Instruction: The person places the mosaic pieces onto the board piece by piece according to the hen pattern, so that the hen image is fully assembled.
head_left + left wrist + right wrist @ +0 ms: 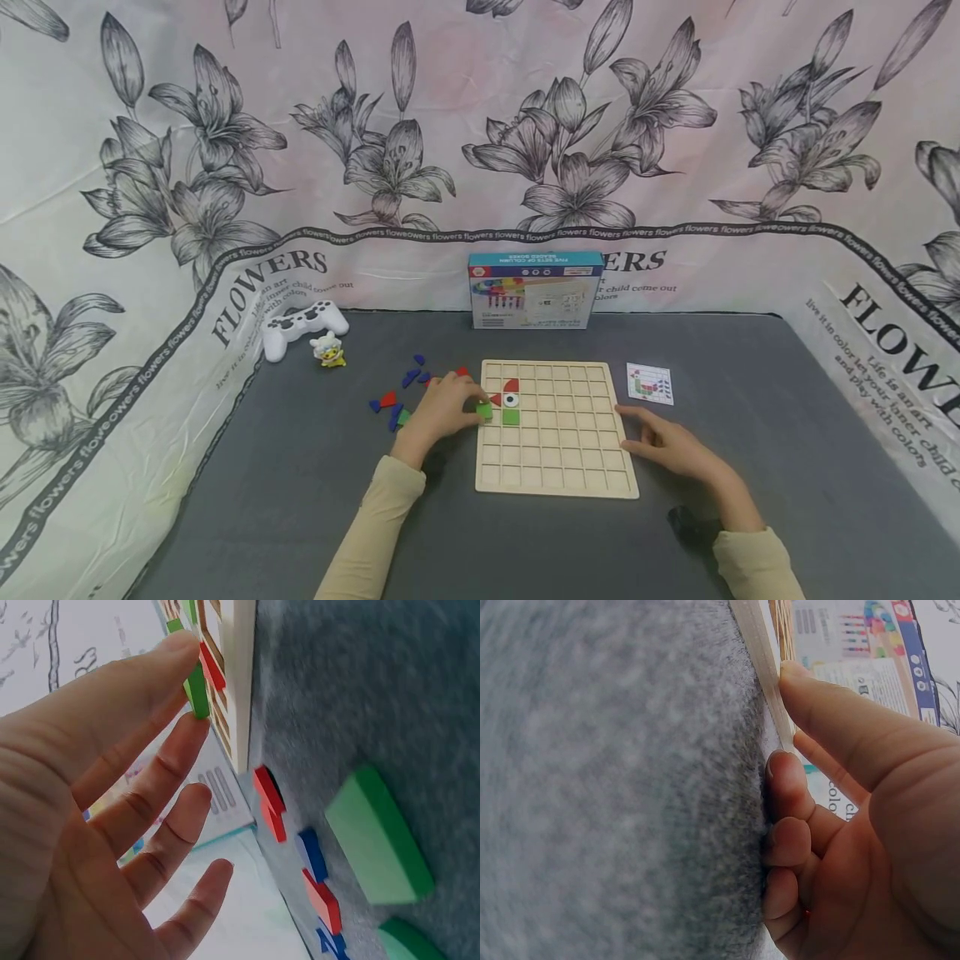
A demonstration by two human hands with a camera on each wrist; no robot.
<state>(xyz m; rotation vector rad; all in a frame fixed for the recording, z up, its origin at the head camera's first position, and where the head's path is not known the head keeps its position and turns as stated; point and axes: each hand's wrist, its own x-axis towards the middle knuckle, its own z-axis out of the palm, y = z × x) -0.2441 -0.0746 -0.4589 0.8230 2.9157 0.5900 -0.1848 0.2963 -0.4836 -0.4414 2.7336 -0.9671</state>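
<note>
My left hand (447,406) pinches a green square tile (483,412) between thumb and fingertips at the left side of the wooden grid board (557,496). In the left wrist view the held tile (196,691) stands tilted close over the grid, the other fingers spread. On the board are a red quarter-round piece (512,385), a red triangle (496,400), a white tile with a dark dot (511,400) and another green square (511,417). Thumb and index fingertip of my right hand (678,450) touch the board's right edge; its remaining fingers curl against the table.
Loose blue, red and green pieces (388,399) lie left of the board. A pattern card (650,384) lies to its right, and a box (536,292) stands behind. A white game controller (303,328) and a small figurine (327,349) sit at the back left.
</note>
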